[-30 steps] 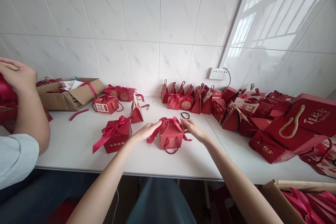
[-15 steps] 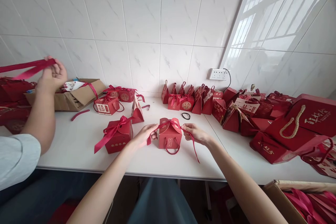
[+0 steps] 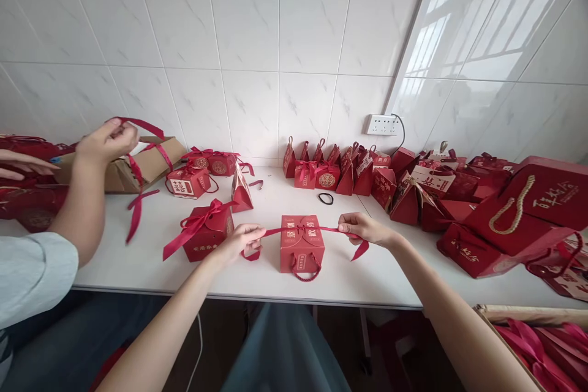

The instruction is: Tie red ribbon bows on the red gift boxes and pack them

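A small red gift box (image 3: 294, 254) with gold characters and a twisted cord handle stands on the white table in front of me. A red ribbon (image 3: 328, 229) runs across its top, stretched out to both sides. My left hand (image 3: 245, 242) pinches one end, its tail hanging below the fingers. On the other side my right hand (image 3: 361, 229) pinches the opposite end, a short tail dangling. Neither hand touches the box. Left of my left hand sits another red box (image 3: 202, 233) with a ribbon bow on top.
At left, a co-worker's hand (image 3: 108, 138) holds a ribbon above a cardboard box (image 3: 114, 174). Several red boxes (image 3: 327, 179) stand by the wall, more are piled at right. A black hair tie (image 3: 326, 198) lies behind my box. A carton (image 3: 489, 318) of ribboned items is at lower right.
My hands have moved apart, pulling the ribbon straight; the bow shape on the box top has gone and its lid now looks flat. The co-worker's hand has moved right and down with the ribbon.
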Tool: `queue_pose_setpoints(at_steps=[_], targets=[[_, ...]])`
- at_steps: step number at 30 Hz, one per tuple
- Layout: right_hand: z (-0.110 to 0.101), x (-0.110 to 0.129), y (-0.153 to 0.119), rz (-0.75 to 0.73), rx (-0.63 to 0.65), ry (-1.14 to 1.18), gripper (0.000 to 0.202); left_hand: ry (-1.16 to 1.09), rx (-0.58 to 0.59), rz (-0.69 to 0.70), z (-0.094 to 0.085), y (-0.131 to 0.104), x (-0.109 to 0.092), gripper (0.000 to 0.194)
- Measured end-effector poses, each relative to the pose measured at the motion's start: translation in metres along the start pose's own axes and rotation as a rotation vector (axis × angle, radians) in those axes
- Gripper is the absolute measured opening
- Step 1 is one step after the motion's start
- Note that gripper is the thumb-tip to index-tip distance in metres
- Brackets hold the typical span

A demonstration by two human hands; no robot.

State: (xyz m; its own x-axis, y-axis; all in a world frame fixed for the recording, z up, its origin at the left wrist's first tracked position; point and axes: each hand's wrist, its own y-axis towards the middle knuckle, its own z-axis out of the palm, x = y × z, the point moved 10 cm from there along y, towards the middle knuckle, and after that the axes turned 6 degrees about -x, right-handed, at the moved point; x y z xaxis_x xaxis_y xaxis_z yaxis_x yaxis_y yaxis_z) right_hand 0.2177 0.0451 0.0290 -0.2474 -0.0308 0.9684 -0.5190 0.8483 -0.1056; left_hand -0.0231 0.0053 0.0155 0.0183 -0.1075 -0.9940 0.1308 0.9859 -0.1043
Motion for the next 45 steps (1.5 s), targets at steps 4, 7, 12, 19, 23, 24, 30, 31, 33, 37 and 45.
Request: queue_pose_setpoints(at_steps=[4,7,12,19,23,24,30,31,33,37,45], targets=[[0.015,-0.011,-0.017,0.038,0.064,0.011,0.051,0.042,0.137,-0.055,0.016,-0.019,0.008,0.041],[0.032,-0.01,-0.03,0.059,0.137,0.031,0.055,0.05,0.261,-0.103,0.025,-0.029,0.009,0.046],[0.057,0.012,-0.04,0.029,0.199,0.09,0.058,0.093,0.358,-0.237,0.037,-0.032,0.004,0.049],[0.069,0.028,-0.032,-0.028,0.082,0.105,0.046,0.103,0.245,-0.144,0.048,-0.022,-0.02,0.034],[0.061,0.021,-0.035,-0.027,0.042,-0.023,0.046,0.052,0.27,-0.16,0.048,-0.027,-0.011,0.045],[0.059,0.021,-0.036,-0.032,0.042,-0.053,0.045,0.043,0.285,-0.171,0.048,-0.029,-0.007,0.048],[0.062,0.025,-0.052,0.0,0.126,-0.106,0.037,0.078,0.352,-0.212,0.047,-0.046,0.003,0.048],[0.062,0.028,-0.053,-0.001,0.13,-0.079,0.036,0.098,0.342,-0.198,0.046,-0.048,0.0,0.045],[0.065,0.042,-0.055,-0.052,0.121,0.013,0.034,0.137,0.312,-0.172,0.046,-0.049,-0.009,0.039],[0.07,0.073,-0.052,-0.211,0.011,0.103,0.033,0.234,0.238,-0.149,0.046,-0.052,-0.031,0.033],[0.083,0.08,-0.034,-0.307,-0.289,-0.002,0.029,0.861,0.079,0.212,0.043,-0.057,-0.072,0.022]])
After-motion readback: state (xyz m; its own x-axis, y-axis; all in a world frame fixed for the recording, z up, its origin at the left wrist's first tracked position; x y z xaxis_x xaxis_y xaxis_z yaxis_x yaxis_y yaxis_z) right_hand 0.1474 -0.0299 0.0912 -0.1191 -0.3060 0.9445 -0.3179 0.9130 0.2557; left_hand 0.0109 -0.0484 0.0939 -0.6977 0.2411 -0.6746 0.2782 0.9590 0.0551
